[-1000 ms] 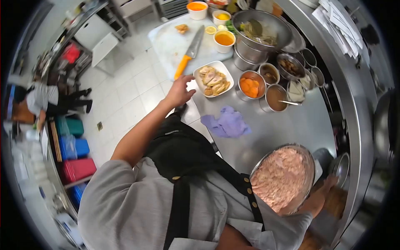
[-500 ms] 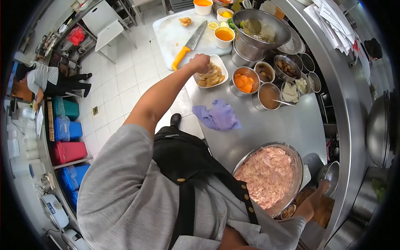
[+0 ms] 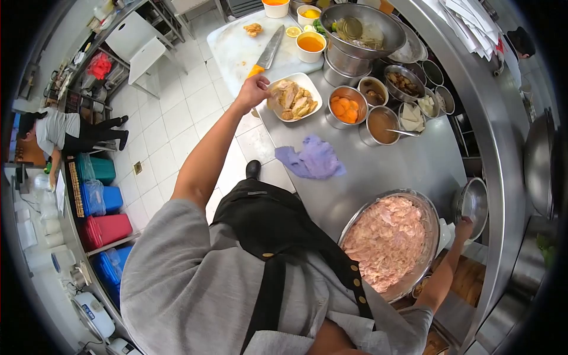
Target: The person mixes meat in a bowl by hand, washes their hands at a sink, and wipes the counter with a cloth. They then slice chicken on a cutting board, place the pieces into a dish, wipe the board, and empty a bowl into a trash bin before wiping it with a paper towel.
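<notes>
At the left rim of a white bowl [image 3: 318, 94] is my left hand [image 3: 254, 92], its fingers closed on the edge. Cooked chicken pieces [image 3: 291, 99] fill this bowl. A knife [image 3: 270, 50] with an orange handle lies on the white cutting board [image 3: 228, 50] just beyond. Far to the right, my right hand [image 3: 464, 229] grips the rim of a round metal bowl [image 3: 475, 204], which is tilted. Between the hands, on the steel counter, are a purple cloth [image 3: 316, 158] and a large bowl of raw sliced meat [image 3: 390, 239].
Steel pots of carrots [image 3: 345, 110] and brown sauce [image 3: 381, 127] stand beyond the white bowl. A wide metal bowl [image 3: 387, 50] sits on stacked pots. Tubs of orange liquid [image 3: 310, 44] rest by the board. Another person [image 3: 65, 127] is at the left.
My left hand has moved from over the chicken to the white bowl's left rim. My right hand and the metal bowl have moved up in the view, away from my body.
</notes>
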The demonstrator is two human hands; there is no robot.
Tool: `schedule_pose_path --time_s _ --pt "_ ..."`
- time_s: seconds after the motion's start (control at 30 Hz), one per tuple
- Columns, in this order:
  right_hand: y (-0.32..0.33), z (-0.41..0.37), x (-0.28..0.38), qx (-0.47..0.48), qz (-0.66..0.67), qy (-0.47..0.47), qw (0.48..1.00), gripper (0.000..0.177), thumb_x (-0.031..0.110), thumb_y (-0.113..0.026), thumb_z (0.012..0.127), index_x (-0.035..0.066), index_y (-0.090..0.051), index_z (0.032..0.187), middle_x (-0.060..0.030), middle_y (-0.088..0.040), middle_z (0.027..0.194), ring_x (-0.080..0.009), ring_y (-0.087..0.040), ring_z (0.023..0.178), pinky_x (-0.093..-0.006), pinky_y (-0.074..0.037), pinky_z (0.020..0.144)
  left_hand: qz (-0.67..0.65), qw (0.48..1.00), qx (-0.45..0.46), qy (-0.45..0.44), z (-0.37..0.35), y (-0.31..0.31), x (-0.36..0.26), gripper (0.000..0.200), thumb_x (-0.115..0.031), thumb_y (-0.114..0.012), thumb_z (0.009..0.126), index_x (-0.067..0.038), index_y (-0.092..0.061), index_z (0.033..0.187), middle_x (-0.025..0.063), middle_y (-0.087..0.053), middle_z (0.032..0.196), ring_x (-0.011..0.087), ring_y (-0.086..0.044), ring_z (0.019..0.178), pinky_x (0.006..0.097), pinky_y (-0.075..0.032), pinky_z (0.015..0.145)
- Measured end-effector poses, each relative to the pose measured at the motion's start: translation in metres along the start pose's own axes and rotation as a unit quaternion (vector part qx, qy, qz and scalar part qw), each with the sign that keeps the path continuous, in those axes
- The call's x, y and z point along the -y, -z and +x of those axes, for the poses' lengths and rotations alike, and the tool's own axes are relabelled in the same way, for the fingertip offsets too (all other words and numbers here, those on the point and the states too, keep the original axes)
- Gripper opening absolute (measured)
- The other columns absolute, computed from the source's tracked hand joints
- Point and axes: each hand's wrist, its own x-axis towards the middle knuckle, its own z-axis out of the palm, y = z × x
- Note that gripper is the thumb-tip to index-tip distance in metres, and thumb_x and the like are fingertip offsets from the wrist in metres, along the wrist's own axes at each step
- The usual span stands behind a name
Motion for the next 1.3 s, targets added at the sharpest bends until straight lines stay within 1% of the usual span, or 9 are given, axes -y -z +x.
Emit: schedule_pose_path --time_s 0.4,0.5,0.53,0.63,0.7,0.77,0.83,0.97,1.3 --pt "0.072 -0.051 0.164 0.094 0.074 0.055 0.991 0.027 0.013 -0.064 0.073 0.011 -0.066 0.1 -0.0158 -0.064 0.093 -0.0352 -0.061 0.09 -0.0421 -0.048 0.076 -0.002 0.997 0.072 -0.02 0.023 0.004 -0.036 0.032 0.001 -0.065 0.069 -0.001 -0.06 0.101 0.0036 -0.059 0.081 0.011 -0.055 0.071 0.0259 -0.046 0.063" --pt "0.119 -0.082 0.237 -0.038 0.06 0.159 0.985 0.033 0.006 -0.064 0.071 0.011 -0.063 0.104 -0.0151 -0.062 0.097 -0.0345 -0.06 0.091 -0.0415 -0.048 0.077 -0.059 0.992 0.108 0.013 0.033 0.009 -0.025 0.032 -0.002 -0.065 0.069 -0.002 -0.061 0.1 0.0038 -0.06 0.081 0.0115 -0.056 0.073 0.0266 -0.047 0.066" --pt "0.13 -0.09 0.273 -0.079 0.116 0.237 0.961 0.036 0.004 -0.064 0.07 0.01 -0.062 0.104 -0.0152 -0.061 0.097 -0.0345 -0.06 0.091 -0.0412 -0.048 0.077 -0.057 0.992 0.114 0.014 0.038 0.009 -0.017 0.032 -0.002 -0.065 0.069 -0.002 -0.061 0.1 0.0038 -0.06 0.081 0.0115 -0.056 0.073 0.0266 -0.047 0.066" --pt "0.174 -0.141 0.435 0.054 0.315 0.299 0.899 0.028 -0.003 -0.057 0.071 0.004 -0.063 0.098 -0.0148 -0.062 0.088 -0.0319 -0.061 0.082 -0.0377 -0.049 0.073 0.019 0.991 0.118 -0.061 0.055 0.007 -0.002 0.033 -0.003 -0.066 0.068 -0.002 -0.061 0.101 0.0067 -0.061 0.083 0.0149 -0.057 0.076 0.0286 -0.048 0.069" --pt "0.136 -0.162 0.524 0.081 0.409 0.328 0.848 0.027 -0.003 -0.055 0.072 0.004 -0.063 0.097 -0.0165 -0.062 0.089 -0.0331 -0.061 0.08 -0.0392 -0.049 0.071 0.105 0.98 0.03 -0.164 0.057 0.009 0.001 0.037 -0.004 -0.068 0.066 -0.002 -0.06 0.102 0.0105 -0.061 0.088 0.02 -0.058 0.079 0.0312 -0.049 0.072" --pt "0.11 -0.182 0.604 0.082 0.435 0.305 0.843 0.025 0.001 -0.059 0.072 0.004 -0.061 0.097 -0.0186 -0.061 0.091 -0.0357 -0.059 0.084 -0.0437 -0.048 0.073 0.111 0.974 0.021 -0.197 0.053 0.02 0.01 0.039 -0.004 -0.068 0.065 -0.002 -0.06 0.102 0.0116 -0.06 0.091 0.0221 -0.058 0.081 0.0324 -0.049 0.073" --pt "0.109 -0.196 0.661 0.131 0.35 0.244 0.895 0.028 0.007 -0.062 0.072 0.003 -0.056 0.1 -0.0194 -0.06 0.093 -0.0366 -0.059 0.085 -0.046 -0.048 0.073 0.089 0.968 0.023 -0.233 0.044 0.026 0.027 0.04 -0.004 -0.067 0.062 -0.003 -0.06 0.102 0.0135 -0.057 0.098 0.0273 -0.057 0.087 0.0345 -0.049 0.077" --pt "0.102 -0.206 0.712 0.119 0.274 0.226 0.927 0.036 0.019 -0.064 0.075 0.002 -0.046 0.102 -0.0212 -0.056 0.096 -0.0395 -0.059 0.086 -0.0472 -0.049 0.073 0.04 0.97 0.116 -0.21 0.042 0.04 0.027 0.037 -0.002 -0.064 0.065 -0.003 -0.057 0.102 0.022 -0.052 0.106 0.0394 -0.048 0.105 0.042 -0.04 0.093" --pt "0.091 -0.192 0.733 0.157 0.189 0.099 0.964 0.033 0.016 -0.065 0.073 0.002 -0.05 0.099 -0.0214 -0.061 0.086 -0.0377 -0.061 0.083 -0.0478 -0.05 0.069 0.242 0.913 0.179 -0.274 0.073 0.015 0.006 0.026 -0.016 -0.064 0.069 0.001 -0.063 0.089 0.0184 -0.053 0.1 0.0337 -0.051 0.094 0.0433 -0.044 0.08"
